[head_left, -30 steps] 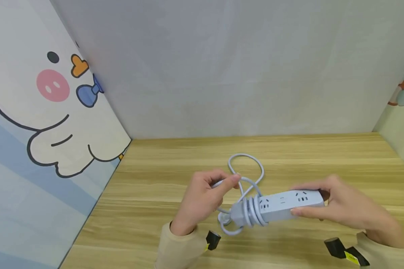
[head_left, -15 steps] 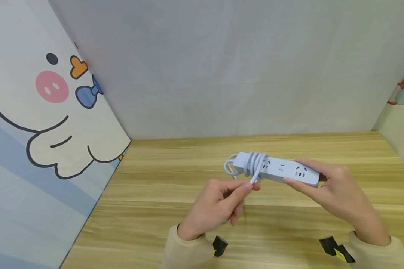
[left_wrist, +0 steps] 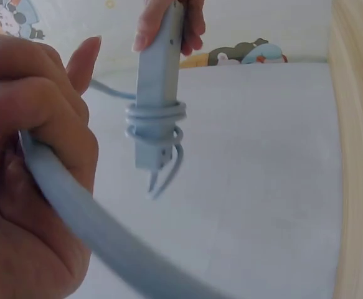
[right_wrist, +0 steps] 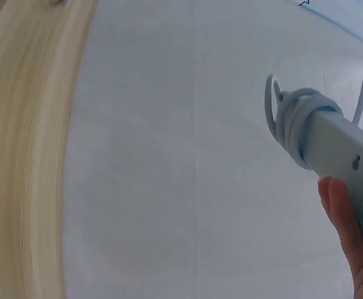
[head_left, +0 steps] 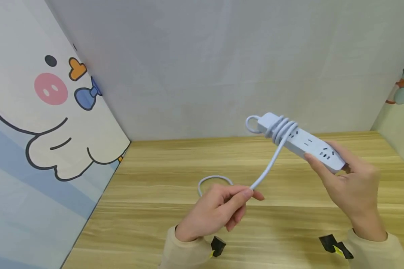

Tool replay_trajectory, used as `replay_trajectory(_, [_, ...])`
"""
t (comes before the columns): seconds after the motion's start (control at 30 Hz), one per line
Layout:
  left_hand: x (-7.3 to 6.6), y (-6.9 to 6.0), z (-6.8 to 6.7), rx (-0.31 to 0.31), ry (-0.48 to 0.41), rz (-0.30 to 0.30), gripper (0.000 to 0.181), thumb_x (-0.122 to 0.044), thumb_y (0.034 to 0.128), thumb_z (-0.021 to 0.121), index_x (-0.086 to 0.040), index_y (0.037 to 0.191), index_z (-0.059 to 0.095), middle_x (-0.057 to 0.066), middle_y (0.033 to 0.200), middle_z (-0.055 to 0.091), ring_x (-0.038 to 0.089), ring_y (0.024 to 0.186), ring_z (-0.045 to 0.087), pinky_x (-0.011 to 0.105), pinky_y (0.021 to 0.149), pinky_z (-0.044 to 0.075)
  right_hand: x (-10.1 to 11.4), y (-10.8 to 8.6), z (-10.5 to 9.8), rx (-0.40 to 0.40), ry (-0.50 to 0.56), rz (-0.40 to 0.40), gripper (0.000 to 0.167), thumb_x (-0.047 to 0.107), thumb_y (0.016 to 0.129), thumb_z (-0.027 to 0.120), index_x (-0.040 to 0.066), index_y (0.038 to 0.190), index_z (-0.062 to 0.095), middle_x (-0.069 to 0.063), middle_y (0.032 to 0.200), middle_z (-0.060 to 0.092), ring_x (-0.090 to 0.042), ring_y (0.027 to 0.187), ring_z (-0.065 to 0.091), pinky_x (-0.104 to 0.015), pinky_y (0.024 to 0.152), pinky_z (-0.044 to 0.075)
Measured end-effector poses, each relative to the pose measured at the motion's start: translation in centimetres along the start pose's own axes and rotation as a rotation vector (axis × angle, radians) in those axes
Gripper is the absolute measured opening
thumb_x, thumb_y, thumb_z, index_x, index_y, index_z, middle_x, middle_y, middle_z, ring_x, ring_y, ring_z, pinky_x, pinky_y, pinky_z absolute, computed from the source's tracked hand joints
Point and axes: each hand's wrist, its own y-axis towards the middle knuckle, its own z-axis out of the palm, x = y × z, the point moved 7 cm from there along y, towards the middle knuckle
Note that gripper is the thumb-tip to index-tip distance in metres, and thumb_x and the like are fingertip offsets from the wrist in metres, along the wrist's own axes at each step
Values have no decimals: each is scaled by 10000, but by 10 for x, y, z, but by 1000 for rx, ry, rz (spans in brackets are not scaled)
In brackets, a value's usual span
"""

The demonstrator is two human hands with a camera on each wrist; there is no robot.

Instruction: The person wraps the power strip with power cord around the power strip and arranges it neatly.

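A white power strip (head_left: 314,146) is held up off the table, tilted with its far end up to the left. My right hand (head_left: 355,183) grips its near end, thumb on one side and fingers on the other. Several turns of its white cord (head_left: 268,168) wrap the far end, and a small loop sticks out there. The cord runs taut from the wraps down to my left hand (head_left: 219,209), which pinches it between thumb and fingers. Beyond that hand a slack loop of cord shows over the table. The plug is hidden in the head view.
The wood-grain table (head_left: 148,168) meets a pale back wall (head_left: 222,67). A cartoon-printed panel (head_left: 64,130) stands on the left, and another printed panel (head_left: 402,112) on the right. Black wrist mounts sit by both sleeves.
The right hand has lifted the power strip up and to the right, tilting it. My left hand has shifted its hold on the cord, and the stretch between the hands has lengthened.
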Motion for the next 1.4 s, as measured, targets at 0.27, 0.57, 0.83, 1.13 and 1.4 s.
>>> replay_trajectory(0.27, [13,4,-4,44,158,-31,324,-294,1093,477,-103,1150,733,73,611,538,71,450,400,182,472,322,-9,4,-4,-171,469,202,290,-129,835,720,-230,1099,655,0,953,760,-43,652,713,-133,585,556])
replay_trajectory(0.57, [30,9,-12,41,120,-89,304,-273,1083,504,-80,1090,737,121,719,592,78,577,532,193,627,521,-14,0,6,-114,1069,343,216,-210,960,470,-300,1118,587,-271,1025,729,-301,730,757,-322,699,627])
replay_trajectory(0.83, [45,9,-22,15,84,-167,290,-280,1076,521,-102,1155,736,55,737,576,117,618,526,191,637,483,-16,-3,11,139,1387,429,414,-28,1081,284,-219,1124,648,-306,1008,731,-306,809,753,-294,751,609])
replay_trajectory(1.13, [62,9,-49,-303,63,-280,285,-387,990,661,-128,961,775,24,661,548,119,529,464,211,530,391,-10,-20,26,590,1272,339,376,11,1068,342,-99,1266,642,-148,1025,740,-245,759,663,-369,511,354])
replay_trajectory(1.4, [77,2,-67,-545,95,-346,406,-519,824,808,-126,742,744,-16,553,509,137,474,449,216,509,368,-11,-39,27,869,824,435,432,-178,903,538,-4,1275,671,-67,1118,746,-219,760,681,-363,565,573])
